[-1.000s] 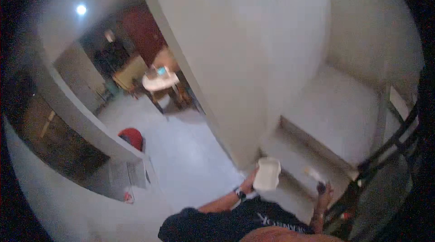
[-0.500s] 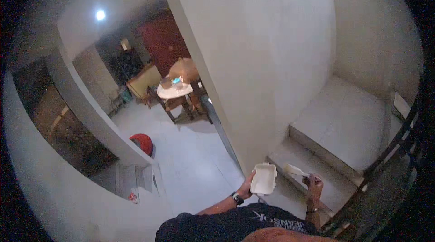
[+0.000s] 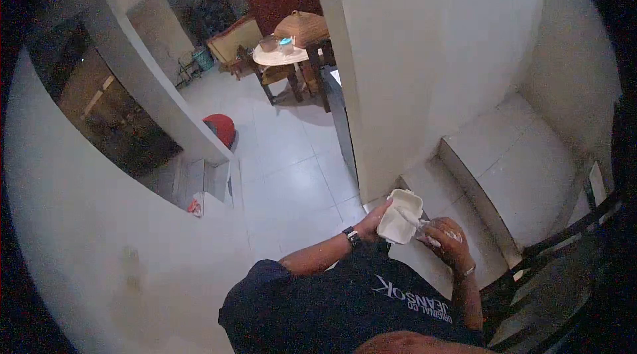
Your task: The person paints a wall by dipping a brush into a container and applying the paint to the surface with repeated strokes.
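Note:
My left hand point(image 3: 371, 222), with a dark watch on the wrist, holds a small white foam tray point(image 3: 393, 230) by its left side, its hollow facing up toward me. My right hand point(image 3: 448, 242) is closed around the handle of a pale flat-ended tool point(image 3: 409, 217), whose exact kind I cannot make out. The tool's end reaches into the tray. White smears show on the right fingers, and a band circles that wrist.
Tiled steps point(image 3: 478, 195) rise to the right beside a pale wall point(image 3: 424, 75), with a dark railing point(image 3: 551, 238) at lower right. Further off stand a round table point(image 3: 279, 57) and a red rounded object point(image 3: 221, 130). A red-and-white item point(image 3: 195, 207) rests on a ledge at left.
The view has tipped downward. My right hand has moved left to the foam tray, bringing the tool's end from beside the tray into it. The left hand still holds the tray.

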`<action>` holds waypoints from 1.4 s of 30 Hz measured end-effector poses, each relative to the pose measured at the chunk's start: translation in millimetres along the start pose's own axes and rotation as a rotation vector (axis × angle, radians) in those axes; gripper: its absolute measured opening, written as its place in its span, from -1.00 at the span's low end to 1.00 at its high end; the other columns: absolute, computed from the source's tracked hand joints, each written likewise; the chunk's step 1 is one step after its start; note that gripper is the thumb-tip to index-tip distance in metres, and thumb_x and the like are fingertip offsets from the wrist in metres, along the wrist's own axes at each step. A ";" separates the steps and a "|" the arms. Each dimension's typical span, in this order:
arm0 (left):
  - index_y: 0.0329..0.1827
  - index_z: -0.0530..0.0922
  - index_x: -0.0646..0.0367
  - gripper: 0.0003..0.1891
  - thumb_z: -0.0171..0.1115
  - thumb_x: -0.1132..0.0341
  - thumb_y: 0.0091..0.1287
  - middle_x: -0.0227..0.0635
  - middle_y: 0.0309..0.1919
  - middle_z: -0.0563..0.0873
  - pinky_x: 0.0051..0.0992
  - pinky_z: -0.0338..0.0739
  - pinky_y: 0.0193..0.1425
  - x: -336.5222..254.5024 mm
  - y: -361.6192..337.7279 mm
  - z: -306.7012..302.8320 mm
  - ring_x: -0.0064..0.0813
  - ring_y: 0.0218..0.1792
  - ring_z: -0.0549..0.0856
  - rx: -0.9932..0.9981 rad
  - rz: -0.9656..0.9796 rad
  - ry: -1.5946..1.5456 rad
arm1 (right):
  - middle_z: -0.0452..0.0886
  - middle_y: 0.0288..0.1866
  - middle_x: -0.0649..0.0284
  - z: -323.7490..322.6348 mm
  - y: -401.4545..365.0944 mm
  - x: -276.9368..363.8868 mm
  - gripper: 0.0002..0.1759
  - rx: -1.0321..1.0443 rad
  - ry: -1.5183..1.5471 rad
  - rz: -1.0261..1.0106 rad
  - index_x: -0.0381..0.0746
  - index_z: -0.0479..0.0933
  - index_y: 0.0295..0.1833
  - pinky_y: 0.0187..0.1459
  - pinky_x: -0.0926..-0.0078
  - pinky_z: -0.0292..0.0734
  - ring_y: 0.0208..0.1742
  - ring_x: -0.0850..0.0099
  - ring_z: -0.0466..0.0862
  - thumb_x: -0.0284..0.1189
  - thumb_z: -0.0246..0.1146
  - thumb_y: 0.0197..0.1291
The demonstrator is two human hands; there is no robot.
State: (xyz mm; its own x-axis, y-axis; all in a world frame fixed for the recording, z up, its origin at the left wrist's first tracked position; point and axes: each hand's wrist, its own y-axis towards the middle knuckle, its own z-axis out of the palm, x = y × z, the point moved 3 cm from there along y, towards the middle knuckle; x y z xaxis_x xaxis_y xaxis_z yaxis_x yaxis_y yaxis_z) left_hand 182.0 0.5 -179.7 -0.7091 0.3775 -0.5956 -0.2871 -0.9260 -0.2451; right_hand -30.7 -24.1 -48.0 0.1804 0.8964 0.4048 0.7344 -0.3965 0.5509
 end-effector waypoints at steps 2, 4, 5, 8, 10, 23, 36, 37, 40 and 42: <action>0.36 0.25 0.16 -0.37 -0.21 -0.15 0.45 -0.18 0.19 0.53 -0.25 0.51 0.21 -0.9 0.6 -1.6 -0.28 0.10 0.62 -0.029 0.025 0.014 | 0.67 -0.16 0.23 2.3 5.3 -2.1 -0.69 0.044 -0.059 -0.071 -0.11 0.61 -0.11 -0.07 0.26 0.55 -0.08 0.21 0.63 -0.41 0.40 -0.05; 0.36 0.25 0.16 -0.38 -0.22 -0.14 0.45 -0.19 0.18 0.53 -0.27 0.50 0.21 1.3 3.6 -9.7 -0.28 0.09 0.62 -0.059 0.043 0.018 | 0.66 -0.18 0.22 8.2 7.8 -5.0 -0.69 0.027 -0.071 -0.109 -0.12 0.60 -0.14 -0.08 0.25 0.55 -0.11 0.21 0.62 -0.43 0.40 -0.10; 0.36 0.25 0.17 -0.38 -0.22 -0.14 0.46 -0.20 0.19 0.53 -0.28 0.49 0.22 2.8 6.9 -17.8 -0.30 0.10 0.61 -0.059 0.038 0.052 | 0.65 -0.20 0.21 10.2 7.1 -5.4 -0.69 0.003 -0.090 -0.145 -0.14 0.59 -0.18 -0.10 0.25 0.55 -0.13 0.20 0.62 -0.44 0.41 -0.15; 0.37 0.25 0.15 -0.41 -0.22 -0.10 0.47 -0.20 0.20 0.51 -0.26 0.48 0.23 3.8 6.7 -13.5 -0.28 0.13 0.59 -0.040 0.043 0.033 | 0.65 -0.17 0.22 15.2 8.1 -6.9 -0.67 0.085 -0.084 -0.126 -0.09 0.61 -0.13 -0.10 0.27 0.56 -0.12 0.21 0.62 -0.46 0.38 -0.12; 0.38 0.24 0.14 -0.42 -0.20 -0.09 0.47 -0.19 0.22 0.50 -0.21 0.47 0.25 6.3 7.9 -14.1 -0.25 0.17 0.55 -0.008 0.076 -0.021 | 0.65 -0.16 0.23 24.2 1.2 -13.2 -0.64 0.139 -0.083 -0.135 -0.07 0.61 -0.10 -0.09 0.29 0.56 -0.11 0.21 0.62 -0.46 0.37 -0.11; 0.38 0.21 0.14 -0.36 -0.21 -0.16 0.43 -0.12 0.23 0.47 -0.13 0.49 0.22 15.9 2.9 -24.0 -0.20 0.17 0.54 -0.058 -0.101 0.017 | 0.66 -0.22 0.28 37.0 -30.2 -22.4 -0.66 0.008 0.002 -0.093 -0.11 0.58 -0.12 -0.14 0.32 0.59 -0.12 0.26 0.64 -0.38 0.43 -0.08; 0.34 0.28 0.19 -0.39 -0.10 -0.11 0.44 -0.18 0.17 0.53 -0.35 0.53 0.16 28.5 3.7 -44.1 -0.36 0.11 0.59 -0.067 -0.222 0.086 | 0.66 -0.19 0.20 75.4 -89.0 -24.1 -0.78 -0.456 0.378 0.712 -0.25 0.57 -0.15 -0.13 0.37 0.59 -0.18 0.32 0.65 -0.35 0.32 0.16; 0.34 0.28 0.19 -0.39 -0.10 -0.11 0.44 -0.18 0.17 0.53 -0.35 0.53 0.16 31.3 5.2 -48.0 -0.36 0.11 0.59 -0.056 -0.232 0.087 | 0.65 -0.22 0.20 87.3 -102.8 -29.0 -0.77 -0.708 0.607 1.072 -0.28 0.56 -0.16 -0.13 0.38 0.59 -0.19 0.35 0.65 -0.33 0.27 0.23; 0.33 0.29 0.17 -0.40 -0.06 -0.11 0.42 -0.23 0.16 0.54 -0.36 0.52 0.16 39.5 1.5 -55.3 -0.39 0.10 0.59 -0.031 -0.197 0.017 | 0.64 -0.23 0.22 119.8 -122.8 -23.8 -0.74 -1.031 1.074 1.214 -0.26 0.53 -0.11 -0.14 0.39 0.60 -0.24 0.41 0.65 -0.27 0.19 0.32; 0.33 0.30 0.15 -0.38 -0.04 -0.13 0.40 -0.25 0.17 0.54 -0.36 0.50 0.18 43.4 6.5 -67.1 -0.40 0.12 0.58 -0.053 -0.122 0.030 | 0.63 -0.22 0.22 145.2 -133.2 -24.9 -0.73 -1.140 1.166 1.241 -0.25 0.51 -0.08 -0.13 0.39 0.61 -0.24 0.41 0.64 -0.26 0.18 0.32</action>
State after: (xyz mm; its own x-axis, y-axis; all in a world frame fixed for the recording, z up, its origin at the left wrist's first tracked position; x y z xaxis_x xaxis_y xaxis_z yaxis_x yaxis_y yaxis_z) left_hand 192.6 11.0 -258.5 -0.6510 0.4881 -0.5813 -0.3351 -0.8720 -0.3569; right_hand -38.0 35.1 -237.3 -0.5985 -0.2345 0.7660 -0.1653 -0.8995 -0.4045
